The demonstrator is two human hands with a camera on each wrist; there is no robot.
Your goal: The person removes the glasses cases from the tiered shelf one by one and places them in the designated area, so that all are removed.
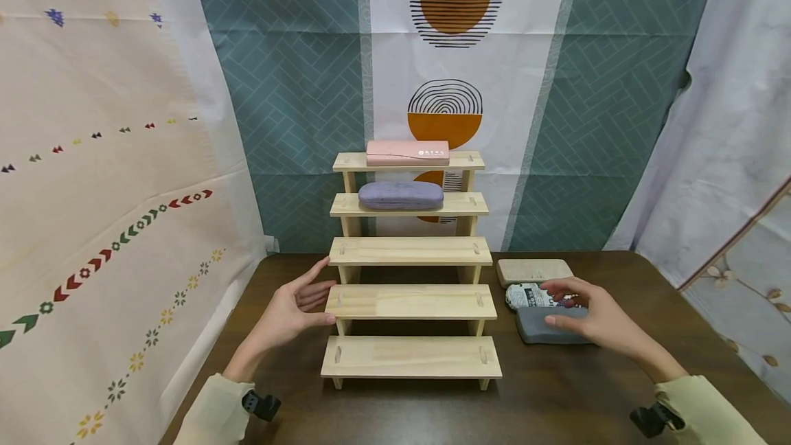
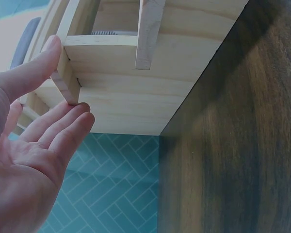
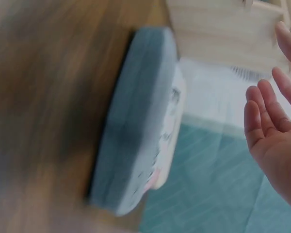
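Observation:
A light wooden stepped rack (image 1: 410,357) stands on the dark table. On its top step lies a pink glasses case (image 1: 408,153), and one step lower a purple glasses case (image 1: 401,196). My left hand (image 1: 296,304) is at the rack's left side, thumb and fingers spread around the end of a step (image 2: 67,82) and touching it. To the right of the rack, my right hand (image 1: 590,311) hovers with loosely bent fingers, holding nothing. Beneath and beside it are a grey case (image 1: 546,328), a black-and-white printed case (image 1: 525,295) and a cream case (image 1: 534,270).
The dark wooden table (image 1: 408,411) carries the rack in its middle. Behind hangs a teal and white patterned curtain (image 1: 290,88). Pale cloths hang on the left (image 1: 123,191) and on the right (image 1: 729,122). Each wrist wears a small black device (image 1: 261,404).

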